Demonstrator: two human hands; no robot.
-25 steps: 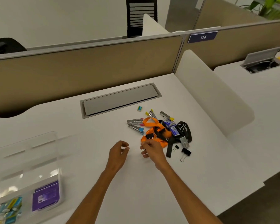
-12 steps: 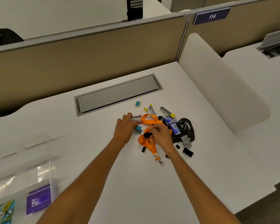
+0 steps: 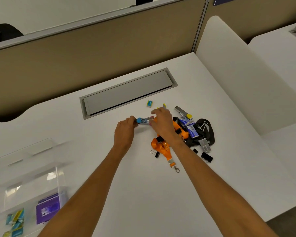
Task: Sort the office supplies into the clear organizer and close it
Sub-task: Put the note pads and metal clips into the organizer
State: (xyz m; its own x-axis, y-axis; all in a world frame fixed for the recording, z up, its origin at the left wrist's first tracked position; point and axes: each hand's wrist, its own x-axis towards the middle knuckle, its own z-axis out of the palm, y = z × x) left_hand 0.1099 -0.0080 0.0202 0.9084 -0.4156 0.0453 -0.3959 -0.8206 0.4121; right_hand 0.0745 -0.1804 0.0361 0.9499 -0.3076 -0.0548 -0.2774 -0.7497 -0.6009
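A pile of supplies lies right of centre on the white desk (image 3: 143,194): an orange lanyard (image 3: 161,146), a black lanyard (image 3: 207,132), blue staple boxes (image 3: 191,130), black binder clips (image 3: 206,157) and small staplers. My left hand (image 3: 124,132) grips a small stapler with a blue end (image 3: 143,120) at the pile's left edge. My right hand (image 3: 161,124) touches the same stapler's other end, fingers curled over the pile. The clear organizer (image 3: 24,185) stands open at the lower left, holding a purple packet (image 3: 47,208) and several small teal packets (image 3: 14,223).
A grey cable hatch (image 3: 126,93) is set into the desk behind the pile. A small yellow-teal box (image 3: 149,103) and a yellow-tipped stapler (image 3: 184,112) lie near it. A white divider (image 3: 246,79) bounds the right side, a tan partition (image 3: 92,53) the back.
Both hands moved forward from the near side of the pile to its far-left edge. The left hand closed on the blue-ended stapler and the right hand came over to it. The view tilted downward.
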